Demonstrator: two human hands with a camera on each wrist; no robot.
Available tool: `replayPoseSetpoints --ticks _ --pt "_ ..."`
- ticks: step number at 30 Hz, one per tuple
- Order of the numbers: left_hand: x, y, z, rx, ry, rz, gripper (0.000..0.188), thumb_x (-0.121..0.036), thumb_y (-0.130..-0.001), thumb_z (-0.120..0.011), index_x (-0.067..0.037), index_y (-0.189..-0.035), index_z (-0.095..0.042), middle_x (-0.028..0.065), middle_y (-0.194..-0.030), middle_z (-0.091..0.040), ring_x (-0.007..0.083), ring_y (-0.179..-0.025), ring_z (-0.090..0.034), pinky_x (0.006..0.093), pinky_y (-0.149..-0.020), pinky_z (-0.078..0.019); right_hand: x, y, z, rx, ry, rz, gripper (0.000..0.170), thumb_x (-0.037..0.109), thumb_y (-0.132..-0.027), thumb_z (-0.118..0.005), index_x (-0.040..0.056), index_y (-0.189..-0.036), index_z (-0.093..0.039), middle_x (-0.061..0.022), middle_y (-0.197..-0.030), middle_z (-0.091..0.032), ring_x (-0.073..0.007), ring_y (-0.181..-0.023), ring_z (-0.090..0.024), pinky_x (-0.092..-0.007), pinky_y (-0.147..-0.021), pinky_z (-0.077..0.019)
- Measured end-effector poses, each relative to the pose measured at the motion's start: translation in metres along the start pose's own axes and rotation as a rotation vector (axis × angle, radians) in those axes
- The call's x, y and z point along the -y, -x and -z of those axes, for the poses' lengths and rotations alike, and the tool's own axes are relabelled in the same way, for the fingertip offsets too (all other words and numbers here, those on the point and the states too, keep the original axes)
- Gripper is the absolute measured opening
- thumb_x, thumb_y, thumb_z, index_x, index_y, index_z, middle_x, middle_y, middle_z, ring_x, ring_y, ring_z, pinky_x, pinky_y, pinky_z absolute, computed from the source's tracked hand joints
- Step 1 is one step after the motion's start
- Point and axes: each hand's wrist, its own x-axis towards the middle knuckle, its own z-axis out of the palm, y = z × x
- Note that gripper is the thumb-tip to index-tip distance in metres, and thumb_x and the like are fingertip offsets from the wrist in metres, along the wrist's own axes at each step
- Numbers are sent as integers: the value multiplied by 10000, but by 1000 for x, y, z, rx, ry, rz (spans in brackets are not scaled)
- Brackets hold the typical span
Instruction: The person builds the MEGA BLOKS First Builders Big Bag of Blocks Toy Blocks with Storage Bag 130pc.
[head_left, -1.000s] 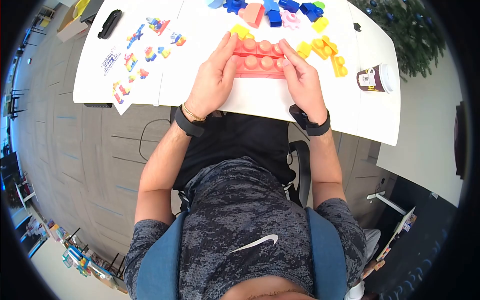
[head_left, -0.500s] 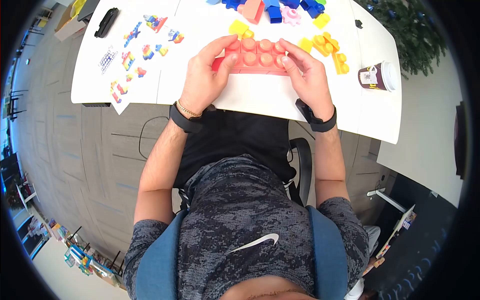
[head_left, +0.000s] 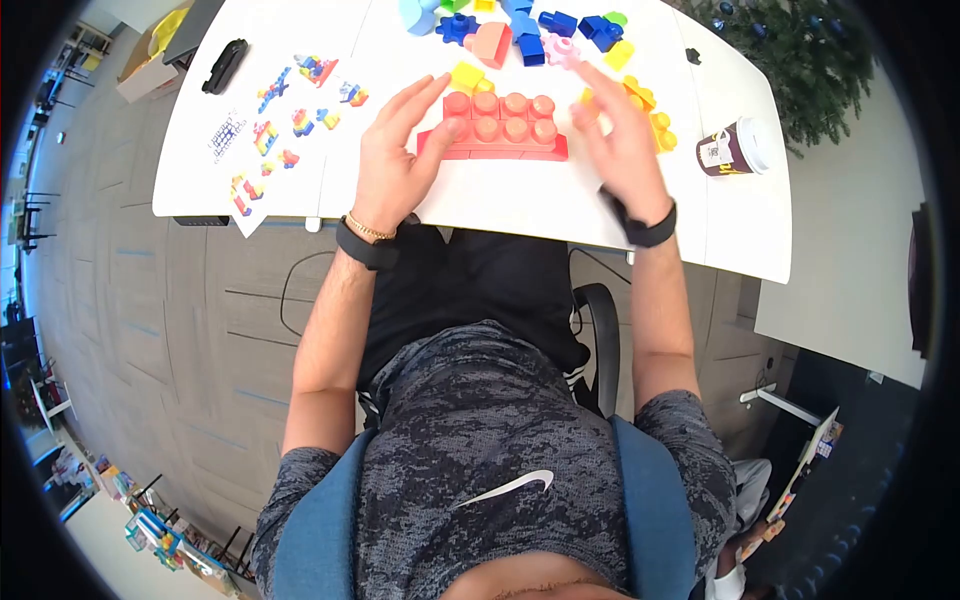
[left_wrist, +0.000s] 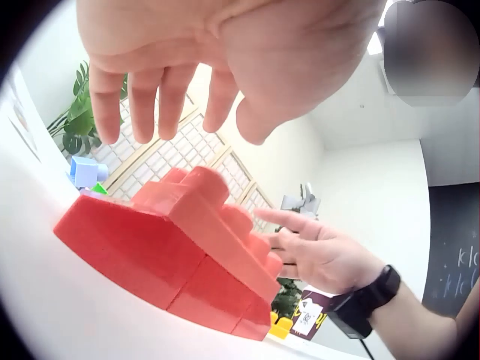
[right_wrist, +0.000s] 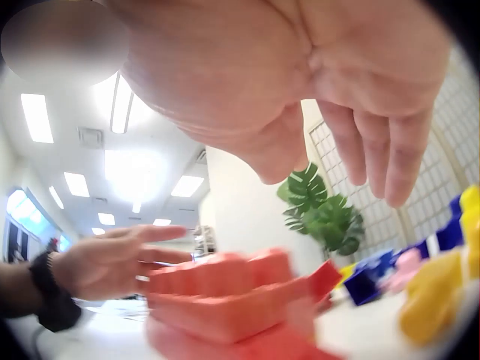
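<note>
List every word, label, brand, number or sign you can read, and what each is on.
"klc", as best I can read: chalk on the blackboard, cut by the frame edge; the line below is uncertain.
White swoosh, no words: on the shirt.
Too small to read: the label and yellow print on the cup.
Too small: dark print on the paper sheet.
Red bricks: no legible text.
</note>
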Motion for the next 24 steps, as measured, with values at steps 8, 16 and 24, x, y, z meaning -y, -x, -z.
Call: replayPoseSetpoints --ticks 8,16,24 --pt "-30 43 10 127 137 38 107 -46 -913 -778 -10 -1014 -785 114 -903 -768 205 -806 -724 320 -752 -570 -113 -26 43 488 530 -235 543 145 -916 -754 106 -1440 -618 -220 -1249 -661 -383 -1148 -668 -426 -1011 -540" --pt "-52 61 -6 343 274 52 109 -66 -890 -815 -41 -993 -789 90 -894 -765 202 -782 -733 311 -693 -572 -117 -35 36 426 547 -243 466 169 -875 -768 73 -1321 -670 -200 -1193 -637 -358 -1098 -667 -414 -985 -543" --pt "-54 69 -1 404 321 95 109 -106 -915 -803 -55 -1011 -803 84 -903 -772 185 -767 -725 293 -663 -555 -92 -25 56 41 297 -181 532 247 -809 -829 47 -1282 -691 -191 -1208 -671 -321 -1108 -687 -416 -955 -568"
